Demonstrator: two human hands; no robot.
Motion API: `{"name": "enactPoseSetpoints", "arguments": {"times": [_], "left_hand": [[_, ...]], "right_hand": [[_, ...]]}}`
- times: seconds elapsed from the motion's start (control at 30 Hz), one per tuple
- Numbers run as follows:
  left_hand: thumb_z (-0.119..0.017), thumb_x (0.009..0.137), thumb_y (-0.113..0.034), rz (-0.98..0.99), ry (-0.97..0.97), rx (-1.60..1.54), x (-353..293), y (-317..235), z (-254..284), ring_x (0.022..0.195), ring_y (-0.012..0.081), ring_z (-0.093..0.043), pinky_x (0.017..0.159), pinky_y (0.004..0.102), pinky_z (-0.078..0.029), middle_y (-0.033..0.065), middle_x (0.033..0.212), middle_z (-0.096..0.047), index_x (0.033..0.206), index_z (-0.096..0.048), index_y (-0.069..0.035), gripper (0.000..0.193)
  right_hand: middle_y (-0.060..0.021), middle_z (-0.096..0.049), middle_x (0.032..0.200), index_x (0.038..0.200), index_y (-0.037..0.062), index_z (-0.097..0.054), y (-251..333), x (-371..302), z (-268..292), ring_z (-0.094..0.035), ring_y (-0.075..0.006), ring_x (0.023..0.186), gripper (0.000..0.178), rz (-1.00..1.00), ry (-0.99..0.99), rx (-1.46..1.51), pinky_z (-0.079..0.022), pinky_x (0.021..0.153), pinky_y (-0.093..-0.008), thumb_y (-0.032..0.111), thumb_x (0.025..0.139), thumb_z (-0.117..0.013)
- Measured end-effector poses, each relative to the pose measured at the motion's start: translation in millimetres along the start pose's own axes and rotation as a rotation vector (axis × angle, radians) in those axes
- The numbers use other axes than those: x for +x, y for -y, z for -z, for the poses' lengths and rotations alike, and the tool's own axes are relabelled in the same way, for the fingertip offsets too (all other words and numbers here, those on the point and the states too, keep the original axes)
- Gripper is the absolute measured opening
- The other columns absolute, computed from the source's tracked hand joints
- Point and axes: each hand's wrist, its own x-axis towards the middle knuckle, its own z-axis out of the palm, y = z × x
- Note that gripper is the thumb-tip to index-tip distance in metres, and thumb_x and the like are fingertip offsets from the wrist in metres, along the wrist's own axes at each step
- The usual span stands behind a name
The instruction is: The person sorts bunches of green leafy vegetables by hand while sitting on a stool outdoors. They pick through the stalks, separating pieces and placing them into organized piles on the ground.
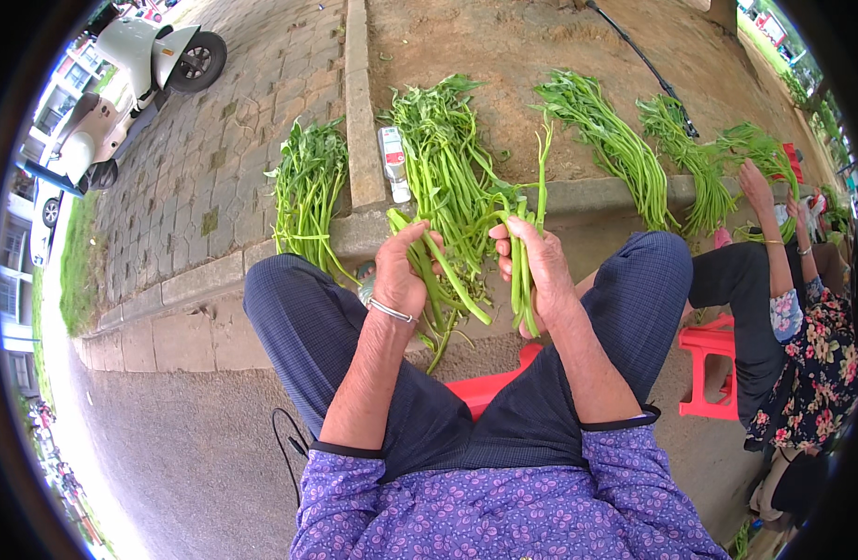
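My left hand (403,273) is closed around thick green stems of water spinach (461,291), whose cut ends point down and to the right. A bracelet circles that wrist. My right hand (538,261) grips another few stems of water spinach (520,303), with one long shoot rising above the fist. Both hands are above my lap, a short gap apart. Just beyond them, a large heap of water spinach (438,159) lies over the curb, leaves away from me. A clear plastic bottle (392,163) with a red and white label lies against the heap's left side.
Another bunch of greens (309,187) hangs over the curb (195,277) at left; more bunches (611,140) lie to the right. A co-worker (802,345) handles greens at far right beside a red stool (709,369). A white scooter (130,84) stands at upper left. A black pole (648,70) lies on the dirt.
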Motion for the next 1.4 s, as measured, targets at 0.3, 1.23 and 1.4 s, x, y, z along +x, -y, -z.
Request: {"name": "enactPoseSetpoints", "arguments": {"times": [0.3, 1.23, 1.4], "left_hand": [[-0.053, 0.089, -0.021, 0.050, 0.031, -0.024, -10, 4, -18, 0.064, 0.0162, -0.053, 0.057, 0.0302, -0.042, 0.0034, 0.071, -0.053, 0.101, -0.050, -0.006, 0.019], [-0.054, 0.089, -0.020, 0.018, 0.179, 0.013, -10, -6, -13, 0.078, 0.0184, -0.059, 0.068, 0.0293, -0.047, 0.0036, 0.076, -0.058, 0.099, -0.053, -0.004, 0.018], [-0.046, 0.094, -0.019, 0.012, 0.238, -0.129, -12, -20, -7, 0.054, 0.0105, -0.041, 0.058, 0.0288, -0.039, 0.0017, 0.078, -0.046, 0.104, -0.048, -0.002, 0.020]], "right_hand": [[-0.0002, -0.051, 0.059, 0.084, 0.0032, -0.062, 6, -1, 0, -0.048, -0.0104, 0.049, 0.031, -0.013, 0.086, 0.111, -0.041, 0.046, -0.0240, 0.034, 0.086, -0.057], [-0.0009, -0.057, 0.066, 0.085, 0.0007, -0.064, 6, -6, -1, -0.051, -0.0088, 0.054, 0.021, 0.042, 0.131, -0.001, -0.042, 0.050, -0.0229, 0.021, 0.084, -0.061], [-0.0003, -0.054, 0.067, 0.091, 0.0007, -0.063, 13, 2, 10, -0.046, -0.0086, 0.050, 0.023, 0.066, 0.028, 0.169, -0.040, 0.048, -0.0248, 0.023, 0.086, -0.060]]}}
